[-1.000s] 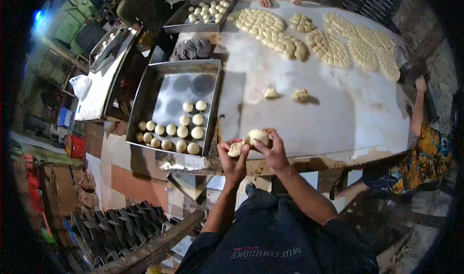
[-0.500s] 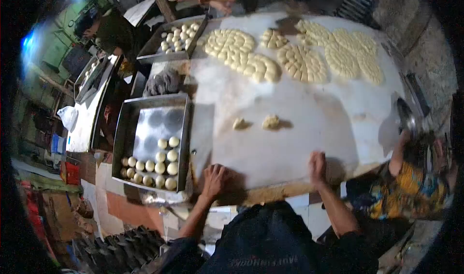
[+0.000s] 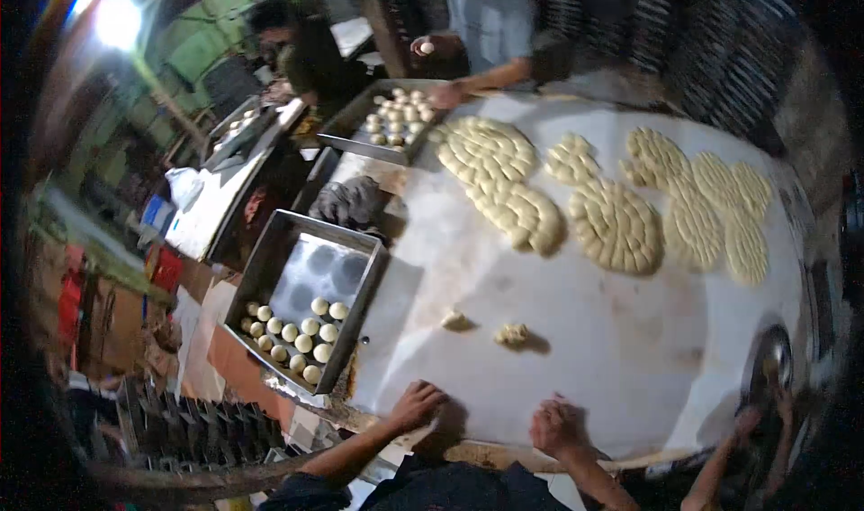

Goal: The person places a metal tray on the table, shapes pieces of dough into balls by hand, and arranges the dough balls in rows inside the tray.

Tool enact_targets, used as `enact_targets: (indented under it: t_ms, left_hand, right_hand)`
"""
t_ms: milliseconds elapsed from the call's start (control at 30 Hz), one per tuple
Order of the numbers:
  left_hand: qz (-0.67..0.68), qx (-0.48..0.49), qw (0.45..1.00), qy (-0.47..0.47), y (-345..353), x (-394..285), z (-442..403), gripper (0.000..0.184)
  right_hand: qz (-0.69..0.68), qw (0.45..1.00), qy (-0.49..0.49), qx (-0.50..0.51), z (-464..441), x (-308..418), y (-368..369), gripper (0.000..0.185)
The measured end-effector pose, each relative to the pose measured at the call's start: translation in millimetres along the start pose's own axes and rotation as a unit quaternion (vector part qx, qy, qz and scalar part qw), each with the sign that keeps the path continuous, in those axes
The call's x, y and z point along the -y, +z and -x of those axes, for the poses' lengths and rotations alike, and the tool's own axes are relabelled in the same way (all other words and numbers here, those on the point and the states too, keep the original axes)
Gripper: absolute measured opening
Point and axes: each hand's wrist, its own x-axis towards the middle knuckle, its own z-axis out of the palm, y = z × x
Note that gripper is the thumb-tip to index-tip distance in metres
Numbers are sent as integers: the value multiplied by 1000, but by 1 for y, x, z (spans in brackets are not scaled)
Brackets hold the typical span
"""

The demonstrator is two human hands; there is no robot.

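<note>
Near the front edge of the pale tabletop (image 3: 576, 367), my left hand (image 3: 418, 405) rests palm down with its fingers curled in. To its right, my right hand (image 3: 556, 425) is closed too, its fingers bent toward the surface. Whatever lies under either palm is hidden. Beyond them sit a small dough piece (image 3: 455, 320) and a rougher dough lump (image 3: 512, 334), neither touched by my hands. Left of my left hand, a metal tray (image 3: 376, 272) holds several round dough balls (image 3: 304, 343) in rows.
Coils of cut dough (image 3: 615, 227) cover the table's far side. A second tray (image 3: 360, 149) of balls and a dark cloth (image 3: 346, 202) lie at the back left. A co-worker (image 3: 490, 25) stands behind, holding a ball; another person's hands reach a round metal dish (image 3: 772, 358) at the right.
My hands have parted and come down onto the table; the dough they held between them is out of sight. The view has tilted up, and the co-worker behind shows more fully.
</note>
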Motion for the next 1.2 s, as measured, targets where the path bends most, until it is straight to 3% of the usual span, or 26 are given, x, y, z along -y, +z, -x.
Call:
enact_targets:
  t_ms: [67, 100, 167, 233, 267, 333, 400, 433, 500, 533, 567, 600, 633, 667, 733, 767, 800, 833, 867, 933, 1000, 1067, 1100, 1133, 1167, 1200]
  left_hand:
    - [-16, 68, 997, -45, -31, 24, -8, 18]
    - [-122, 42, 990, -58, -2, 76, -9, 12]
    - [-50, -180, 974, -130, 22, 100, -54, 11]
    - [-5, -166, 964, -209, 1, 54, -105, 14]
    - [119, -144, 948, -257, 2, 40, -112, 13]
    - [91, -106, 973, -185, 10, 14, -95, 13]
    - [26, -34, 998, -55, 0, -4, -57, 18]
    - [29, -46, 998, -24, -13, -7, -39, 23]
    - [69, -9, 997, -21, -14, 45, 9, 24]
    - [-4, 208, 971, -122, -50, 51, -5, 26]
    - [-28, 85, 988, -127, -45, 67, -13, 24]
    - [-51, -48, 989, -132, -41, 83, -22, 23]
    - [-69, -172, 973, -135, -36, 100, -31, 22]
    - [-67, -164, 976, -130, -18, 112, -45, 22]
    - [55, -137, 978, -145, -25, 87, -87, 19]
    - [126, -203, 959, -156, -11, 81, -91, 19]
    - [165, -166, 953, -194, -20, 60, -89, 21]
    - [208, -176, 950, -150, -11, 50, -76, 21]
    - [212, -186, 946, -162, 30, 49, -49, 26]
    - [182, -87, 973, -113, -4, 22, -4, 35]
    - [176, -64, 977, -102, -33, 26, 29, 36]
    - [268, -3, 944, -195, -81, 46, 48, 36]
    - [410, -27, 873, -263, -121, 60, 46, 37]
    - [266, -126, 935, -200, -133, 89, 51, 35]
    - [239, -176, 934, -199, -163, 118, 52, 35]
    - [423, -179, 830, -316, -187, 150, 53, 37]
  right_hand:
    - [199, 980, 25, -6, 8, -56, 12, 20]
    - [151, 985, 30, -76, -10, -75, 11, 19]
    - [154, 980, 63, -109, -61, -77, 18, 20]
    - [161, 968, 142, -130, -93, -60, 22, 16]
    - [162, 970, 137, -120, -96, -41, 22, 16]
    - [257, 952, 147, -82, -98, 1, 9, 16]
    - [220, 968, 116, -30, -72, 7, -3, 20]
    - [156, 985, 68, -7, -52, -10, -4, 24]
    - [103, 989, 101, 21, -36, -50, -16, 32]
    - [118, 976, 181, 24, -33, -62, -18, 36]
    - [174, 953, 243, 53, -72, -42, -46, 28]
    - [293, 944, 109, -102, -82, -61, -30, 18]
    - [256, 952, 124, -110, -98, -68, -21, 14]
    - [257, 953, 128, -96, -117, -52, -20, 14]
    - [207, 915, 326, -116, -149, -12, -16, 12]
    - [215, 915, 323, -107, -141, -13, 3, 12]
    - [194, 917, 324, -126, -129, -22, 33, 11]
    - [192, 918, 319, -133, -119, -14, 39, 10]
    - [191, 920, 313, -141, -109, -7, 45, 9]
    - [210, 961, 162, -74, -100, 45, 26, 9]
    - [122, 930, 346, 11, -99, 57, 2, 14]
    - [40, 894, 446, -5, -73, -11, 7, 13]
    - [-24, 842, 536, 58, -108, 17, -11, 18]
    - [-66, 848, 525, 32, -125, 30, -6, 22]
    - [-110, 853, 510, 3, -143, 41, -1, 26]
    - [-211, 868, 449, -32, -166, 57, 14, 28]
